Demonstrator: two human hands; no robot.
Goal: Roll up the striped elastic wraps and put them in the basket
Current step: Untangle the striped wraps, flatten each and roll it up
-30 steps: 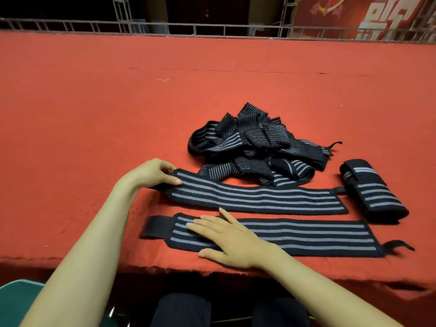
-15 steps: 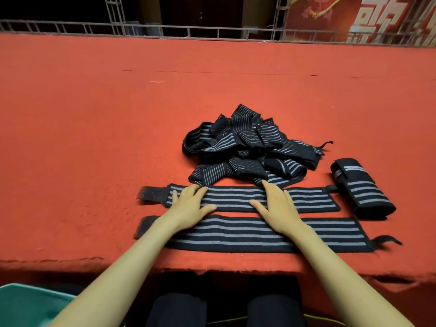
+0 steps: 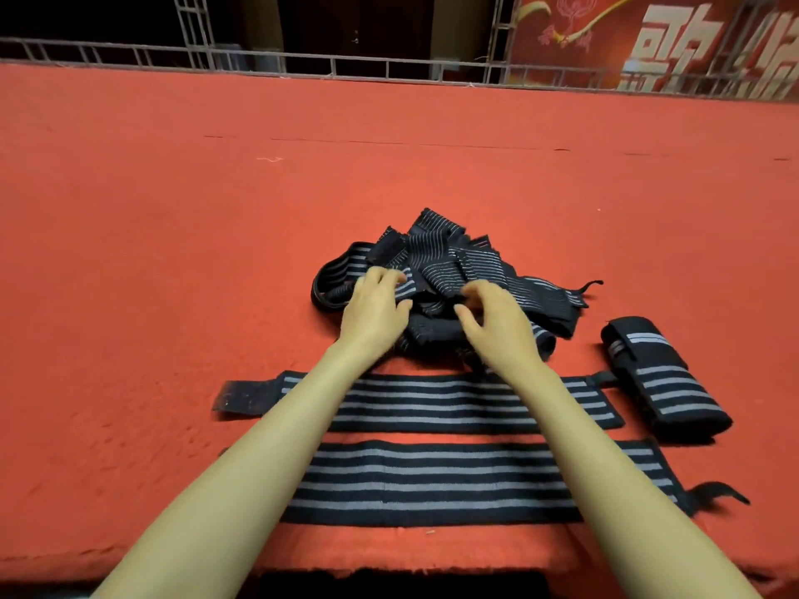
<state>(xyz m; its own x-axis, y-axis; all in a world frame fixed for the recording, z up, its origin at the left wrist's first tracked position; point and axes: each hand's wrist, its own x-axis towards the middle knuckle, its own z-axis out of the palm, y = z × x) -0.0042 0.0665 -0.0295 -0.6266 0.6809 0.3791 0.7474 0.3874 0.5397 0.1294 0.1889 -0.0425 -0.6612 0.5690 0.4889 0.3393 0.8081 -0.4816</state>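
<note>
– Red carpet (image 3: 173,252) is covering the whole surface we are inspecting. A metal railing (image 3: 389,67) is running along its far edge, and a red banner (image 3: 648,45) is hanging behind it at the right.

– Where are we finding the wraps?

– We are logging four items. A tangled pile (image 3: 454,261) is sitting mid-surface. Two wraps are lying straightened and parallel between it and the near edge: the far flat wrap (image 3: 432,404) and the near flat wrap (image 3: 432,482). One rolled wrap (image 3: 661,382) is lying at the right, just beside the far flat wrap's end and apart from the pile.

– And the hands?

– Both are reaching across the flat wraps to the pile. The left hand (image 3: 374,309) is resting on the pile's left part, its fingers loosely bent over a striped band and its thumb apart from them. The right hand (image 3: 497,326) is poised at the pile's middle with fingers bent and spread and the thumb apart. We cannot tell whether it is touching. We are seeing nothing clamped in either hand, though blur is softening the fingertips.

– How are we rating progress?

– Early, in our judgement. One wrap is rolled but not yet stowed, and we are seeing no basket in view. Two wraps are waiting to be rolled. The pile, which we cannot count, is waiting to be untangled.

– The step in hand?

– We are judging that the hands are about to draw another wrap from the pile.
</note>
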